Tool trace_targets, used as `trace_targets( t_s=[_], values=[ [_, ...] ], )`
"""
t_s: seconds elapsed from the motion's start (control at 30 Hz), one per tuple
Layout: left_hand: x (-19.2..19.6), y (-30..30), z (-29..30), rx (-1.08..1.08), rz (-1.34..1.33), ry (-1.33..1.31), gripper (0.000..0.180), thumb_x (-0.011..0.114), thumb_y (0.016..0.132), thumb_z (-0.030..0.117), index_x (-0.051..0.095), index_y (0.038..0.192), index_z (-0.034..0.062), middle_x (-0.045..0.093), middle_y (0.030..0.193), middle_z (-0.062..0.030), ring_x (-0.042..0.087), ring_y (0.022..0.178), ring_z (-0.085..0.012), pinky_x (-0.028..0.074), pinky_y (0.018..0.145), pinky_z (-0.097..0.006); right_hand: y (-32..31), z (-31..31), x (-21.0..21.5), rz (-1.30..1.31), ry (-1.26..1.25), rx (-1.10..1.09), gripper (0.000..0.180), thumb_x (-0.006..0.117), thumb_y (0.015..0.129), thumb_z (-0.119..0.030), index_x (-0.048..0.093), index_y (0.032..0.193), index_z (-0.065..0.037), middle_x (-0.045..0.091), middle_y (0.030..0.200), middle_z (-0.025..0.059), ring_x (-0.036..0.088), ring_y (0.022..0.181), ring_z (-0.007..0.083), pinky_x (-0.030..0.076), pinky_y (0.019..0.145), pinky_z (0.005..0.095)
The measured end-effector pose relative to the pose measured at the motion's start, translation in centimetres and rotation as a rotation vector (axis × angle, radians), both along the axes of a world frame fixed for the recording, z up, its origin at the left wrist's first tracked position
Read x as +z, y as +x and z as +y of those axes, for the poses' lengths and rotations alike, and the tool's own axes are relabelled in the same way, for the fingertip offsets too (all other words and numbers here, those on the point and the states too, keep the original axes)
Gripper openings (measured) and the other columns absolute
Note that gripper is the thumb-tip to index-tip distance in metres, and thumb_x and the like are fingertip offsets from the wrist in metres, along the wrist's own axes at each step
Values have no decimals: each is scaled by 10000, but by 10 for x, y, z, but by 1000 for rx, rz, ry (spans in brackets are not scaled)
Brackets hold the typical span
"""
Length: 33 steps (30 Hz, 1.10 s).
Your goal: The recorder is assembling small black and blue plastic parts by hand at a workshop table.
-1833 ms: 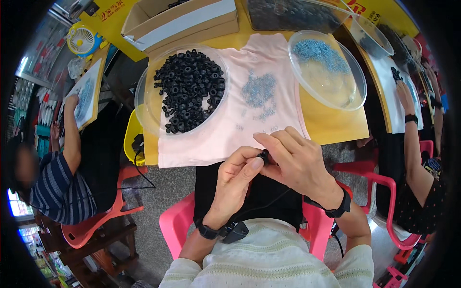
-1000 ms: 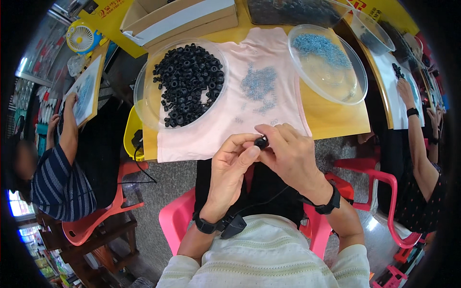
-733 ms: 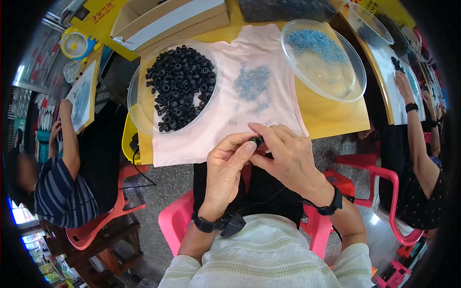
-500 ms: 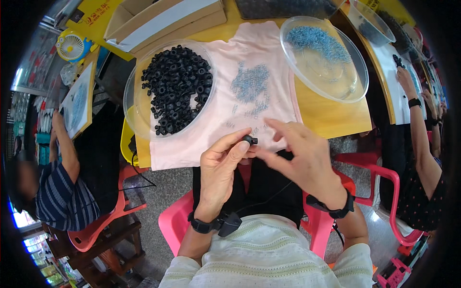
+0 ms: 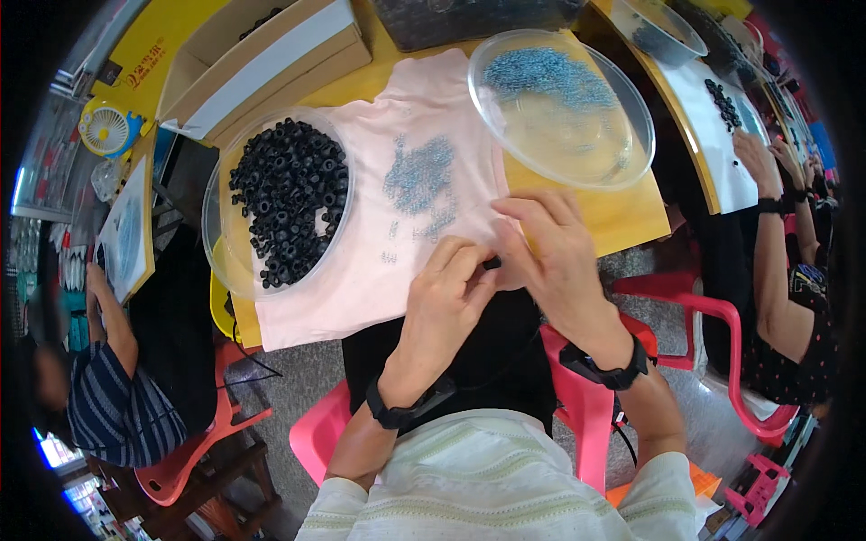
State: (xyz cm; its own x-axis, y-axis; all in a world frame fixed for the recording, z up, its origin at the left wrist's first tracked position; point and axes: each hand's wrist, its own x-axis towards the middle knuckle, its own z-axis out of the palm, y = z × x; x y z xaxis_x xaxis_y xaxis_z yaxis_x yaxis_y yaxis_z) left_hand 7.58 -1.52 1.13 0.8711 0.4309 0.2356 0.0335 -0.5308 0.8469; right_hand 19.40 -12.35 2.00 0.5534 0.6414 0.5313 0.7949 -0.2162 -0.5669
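Note:
A small black plastic barrel-like piece (image 5: 492,263) is pinched between the thumb and fingers of my left hand (image 5: 442,302), just beyond my lap at the near edge of the pink cloth (image 5: 361,302). My right hand (image 5: 564,261) is curved close beside that piece, thumb and forefinger a little apart, with nothing visible between them. Small blue-grey springs (image 5: 419,176) lie in a patch on the cloth ahead of my hands. To the left, a clear round tub (image 5: 212,225) holds a heap of black pieces (image 5: 289,189).
A clear round tub (image 5: 645,135) of springs stands at the far right. A cardboard box (image 5: 271,63) and a dark bin (image 5: 469,20) line the back. Co-workers sit on both sides, one arm (image 5: 776,270) showing at right. A small fan (image 5: 106,126) stands at far left.
My right hand has drawn in, its fingers less spread. My left hand has turned over, more of its back showing, with the piece still pinched. The whole view has shifted slightly.

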Motion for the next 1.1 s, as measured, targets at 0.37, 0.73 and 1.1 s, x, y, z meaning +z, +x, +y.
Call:
trace_targets(
  t_s=[0.37,0.73,1.1],
  values=[
    [-13,-6,-1,78,-37,-70,195,669,775,-77,653,966,-38,620,880,-94,633,700,-174,498,625,-275,-10,33,-25,67,-260,-62,532,449,1009,-357,414,1403,0,316,1477,259,289,1359,415,241,1127,492],
    [8,-9,-8,115,-195,99,300,616,871,10,629,1170,23,599,1175,-128,588,1076,-239,484,885,-354,-10,33,-28,-20,-397,-68,587,454,999,-316,325,1494,-29,269,1549,207,236,1428,376,206,1156,473],
    [-15,21,3,-252,-194,265,332,629,893,179,665,1196,48,599,1322,-94,473,1319,-284,311,1126,-439,-8,36,-34,-105,-330,-70,606,556,941,-227,370,1491,-55,334,1544,159,313,1422,327,272,1137,455]
  ],
)
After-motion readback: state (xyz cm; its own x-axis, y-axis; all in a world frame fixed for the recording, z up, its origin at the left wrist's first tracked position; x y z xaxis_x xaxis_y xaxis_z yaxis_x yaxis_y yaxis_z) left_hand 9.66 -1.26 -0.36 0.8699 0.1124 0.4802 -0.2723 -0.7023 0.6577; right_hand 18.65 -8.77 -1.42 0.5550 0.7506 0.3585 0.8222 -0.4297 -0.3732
